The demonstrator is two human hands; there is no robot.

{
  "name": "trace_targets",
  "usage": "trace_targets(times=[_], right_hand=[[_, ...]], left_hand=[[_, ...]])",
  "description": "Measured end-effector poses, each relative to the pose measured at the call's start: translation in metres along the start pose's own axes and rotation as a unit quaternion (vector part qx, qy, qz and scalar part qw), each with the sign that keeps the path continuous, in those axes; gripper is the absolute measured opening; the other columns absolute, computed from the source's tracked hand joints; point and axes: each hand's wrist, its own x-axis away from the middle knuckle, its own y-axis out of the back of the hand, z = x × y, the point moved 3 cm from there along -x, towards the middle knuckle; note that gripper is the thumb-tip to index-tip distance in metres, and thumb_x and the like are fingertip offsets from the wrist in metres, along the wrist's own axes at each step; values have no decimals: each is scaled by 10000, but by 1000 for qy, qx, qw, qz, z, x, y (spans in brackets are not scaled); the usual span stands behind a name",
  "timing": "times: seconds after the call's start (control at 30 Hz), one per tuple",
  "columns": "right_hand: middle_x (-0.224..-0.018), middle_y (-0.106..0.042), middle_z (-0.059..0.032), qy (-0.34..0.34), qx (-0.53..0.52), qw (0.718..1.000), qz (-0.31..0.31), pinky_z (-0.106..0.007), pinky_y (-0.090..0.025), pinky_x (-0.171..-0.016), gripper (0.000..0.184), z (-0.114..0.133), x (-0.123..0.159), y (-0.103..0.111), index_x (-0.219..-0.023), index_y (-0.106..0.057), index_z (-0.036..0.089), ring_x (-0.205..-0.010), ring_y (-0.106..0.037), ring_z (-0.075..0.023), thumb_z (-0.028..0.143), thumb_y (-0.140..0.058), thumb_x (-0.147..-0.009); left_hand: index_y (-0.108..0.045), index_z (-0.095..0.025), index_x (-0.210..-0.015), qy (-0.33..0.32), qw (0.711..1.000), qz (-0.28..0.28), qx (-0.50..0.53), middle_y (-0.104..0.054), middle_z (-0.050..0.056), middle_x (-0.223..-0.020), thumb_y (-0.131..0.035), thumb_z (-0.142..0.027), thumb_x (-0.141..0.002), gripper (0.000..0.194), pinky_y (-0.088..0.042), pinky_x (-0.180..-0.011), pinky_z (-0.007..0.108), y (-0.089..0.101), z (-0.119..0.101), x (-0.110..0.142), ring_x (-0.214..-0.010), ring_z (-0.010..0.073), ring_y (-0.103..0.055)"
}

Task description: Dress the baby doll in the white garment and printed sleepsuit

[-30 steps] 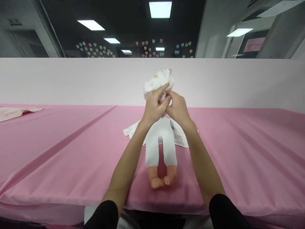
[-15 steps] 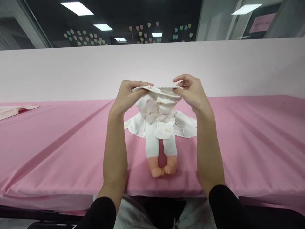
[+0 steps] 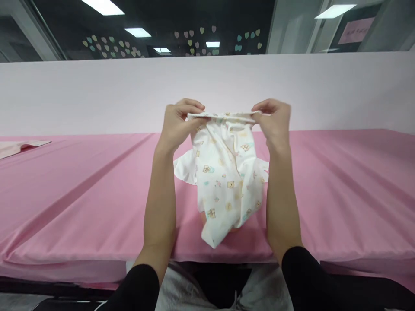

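White baby pants (image 3: 227,172) with a small bear print hang in front of me, stretched by the waistband. My left hand (image 3: 183,121) pinches one end of the band between thumb and fingers. At the other end, my right hand (image 3: 272,121) grips it the same way. Behind the pants lies a baby doll, mostly hidden; only a bit of its leg (image 3: 203,217) peeks out past the cloth. Parts of a white garment (image 3: 186,168) spread out on both sides of the doll.
A pink cloth (image 3: 97,207) with folds covers the table. At the far left edge lies a pale pink flat item (image 3: 22,147). A white low wall (image 3: 97,95) stands behind the table, with dark glass and heart stickers above it.
The pants have turned from a bunched, open-waist view to hanging down at full length, now covering the doll's legs. My right hand has moved slightly right, widening the waistband.
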Motion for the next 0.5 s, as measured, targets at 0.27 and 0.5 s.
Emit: trace_targets(times=[0.27,0.5], right_hand=[[-810,-635,-31,-9,-76,943,325,-315,-473,-785,220,17,21,-40,-775,-665,184,-822,-584,-170,404,-660,-756],[-643,-574,-9,-71,-162,877,446,-225,-430,-535,494,18,27,-44,-743,-601,178,-627,-542,-127,661,-511,-788]], left_hand=[[-609,-174,-764,53,996,66,-34,-588,5,-720,-633,-319,-785,148,-465,-651,260,-24,25,1,-728,137,-583],[-516,-191,-673,47,999,13,-15,-515,-3,-641,-604,-478,-798,325,-446,-570,237,-18,26,-2,-671,137,-568]])
